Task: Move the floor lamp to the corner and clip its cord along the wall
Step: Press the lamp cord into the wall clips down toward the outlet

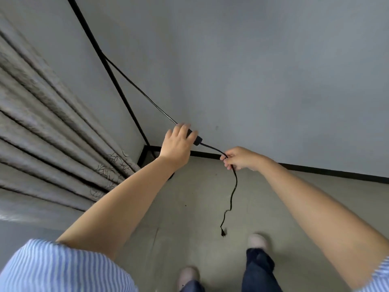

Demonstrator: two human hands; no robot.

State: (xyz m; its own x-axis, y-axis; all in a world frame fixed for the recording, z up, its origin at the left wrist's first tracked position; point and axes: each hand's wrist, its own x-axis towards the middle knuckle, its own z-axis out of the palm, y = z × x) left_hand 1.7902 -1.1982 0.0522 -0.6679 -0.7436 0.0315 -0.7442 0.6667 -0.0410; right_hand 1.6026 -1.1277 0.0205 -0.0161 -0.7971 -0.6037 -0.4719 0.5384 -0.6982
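Observation:
The floor lamp's thin black pole rises from a black base standing in the corner between the curtain and the wall. Its black cord leaves the pole and runs down to my left hand, which grips the cord's black inline switch box. A short way along, my right hand pinches the cord. Below that hand the cord hangs loose in a wavy line, and its plug dangles just above the floor.
A grey pleated curtain fills the left side. The plain grey wall meets the floor at a black baseboard. My two feet stand on the beige floor below the hands.

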